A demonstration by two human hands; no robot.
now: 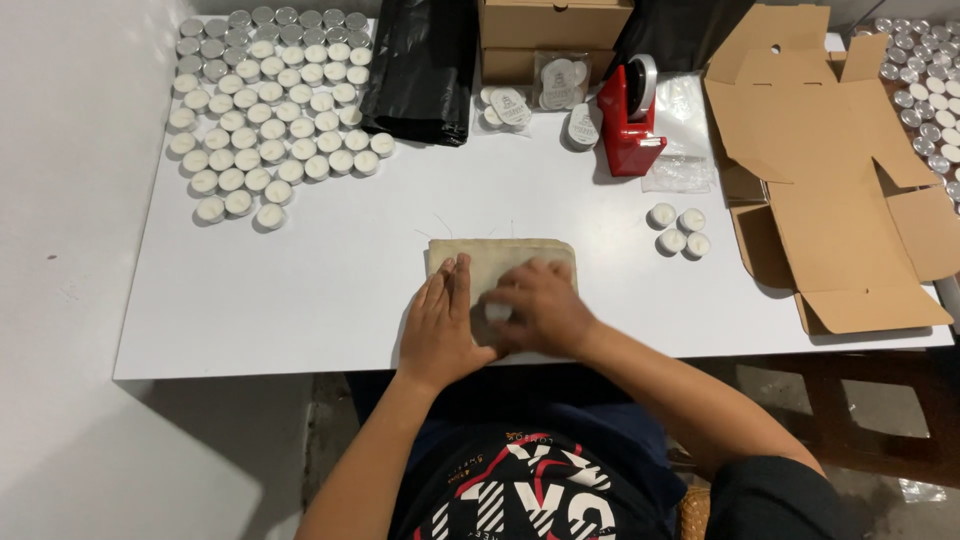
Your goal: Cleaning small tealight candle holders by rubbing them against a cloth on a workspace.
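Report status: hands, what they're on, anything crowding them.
Left hand flat on beige cloth pouch. Right hand pressing the pouch, tealight under its fingers. Four loose tealights apart to the right.

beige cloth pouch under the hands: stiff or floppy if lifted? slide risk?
The cloth pouch likely flops: it lies flat and thin under the left hand and right hand. Probably light. It may slide on the smooth white table.
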